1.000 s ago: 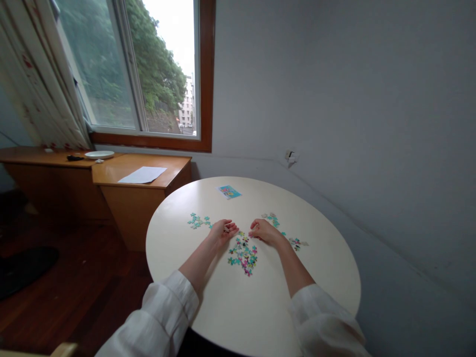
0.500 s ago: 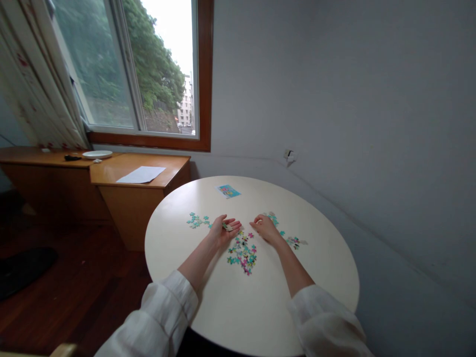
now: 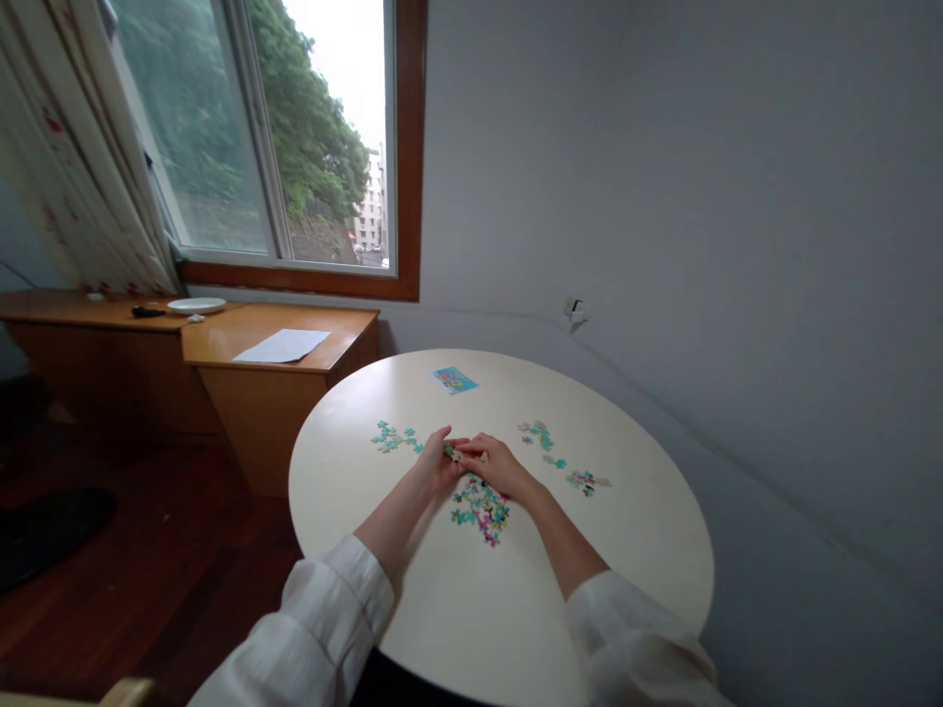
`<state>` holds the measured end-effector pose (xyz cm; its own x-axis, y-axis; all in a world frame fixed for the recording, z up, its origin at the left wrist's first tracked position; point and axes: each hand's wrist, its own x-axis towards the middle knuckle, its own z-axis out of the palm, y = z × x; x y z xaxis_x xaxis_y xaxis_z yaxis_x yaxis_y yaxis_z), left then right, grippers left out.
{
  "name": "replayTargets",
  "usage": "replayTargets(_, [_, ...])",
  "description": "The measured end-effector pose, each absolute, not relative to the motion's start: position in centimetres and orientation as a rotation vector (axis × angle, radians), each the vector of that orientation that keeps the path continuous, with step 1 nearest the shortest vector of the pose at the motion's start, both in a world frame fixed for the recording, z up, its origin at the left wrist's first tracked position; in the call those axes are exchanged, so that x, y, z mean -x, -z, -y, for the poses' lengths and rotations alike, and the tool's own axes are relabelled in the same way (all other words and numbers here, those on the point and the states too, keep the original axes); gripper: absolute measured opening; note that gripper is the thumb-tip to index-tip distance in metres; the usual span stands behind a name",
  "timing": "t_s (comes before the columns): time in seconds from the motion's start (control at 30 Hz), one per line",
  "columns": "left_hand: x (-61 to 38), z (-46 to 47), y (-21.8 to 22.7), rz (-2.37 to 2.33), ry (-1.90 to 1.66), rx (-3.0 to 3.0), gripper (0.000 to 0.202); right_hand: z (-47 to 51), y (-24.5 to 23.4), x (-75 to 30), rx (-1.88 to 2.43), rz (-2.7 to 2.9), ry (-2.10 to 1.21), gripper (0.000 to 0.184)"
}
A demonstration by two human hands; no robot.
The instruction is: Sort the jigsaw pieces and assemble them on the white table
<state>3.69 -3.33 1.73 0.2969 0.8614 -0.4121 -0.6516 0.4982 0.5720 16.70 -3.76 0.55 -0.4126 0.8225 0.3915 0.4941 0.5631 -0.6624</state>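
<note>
My left hand (image 3: 436, 462) lies palm up on the round cream table (image 3: 413, 609) with a few puzzle pieces (image 3: 453, 454) resting in it. My right hand (image 3: 495, 464) has come across to meet it, its fingertips pinched on the pieces in the left palm. Just below both hands lies a heap of loose teal, pink and black puzzle pieces (image 3: 482, 511). A small teal cluster (image 3: 390, 437) sits left of the hands. More scattered pieces (image 3: 541, 437) and another small group (image 3: 585, 481) lie to the right.
A small picture card (image 3: 453, 379) lies at the table's far edge. Wooden desks (image 3: 221, 344) stand at the left under the window, bearing a sheet of paper (image 3: 284, 346) and a white plate (image 3: 195, 305). A grey wall runs along the right.
My right hand has moved left from the scattered pieces to the left palm and now pinches the pieces there. The left hand has stayed in place.
</note>
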Motion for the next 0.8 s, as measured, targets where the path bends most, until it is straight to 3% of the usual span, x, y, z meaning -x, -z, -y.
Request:
replayTargets(0.4, [-3.8,2.8,-1.0,-0.714,-0.991,-0.289,0.011,2.4,0.3,-17.2,1.088,1.783,-0.825,0.027])
replayTargets(0.8, [-4.4,3.6,-2.0,-0.937,-1.126,-0.485,0.013,2.6,-0.4,-17.5,1.118,1.570,-0.900,0.031])
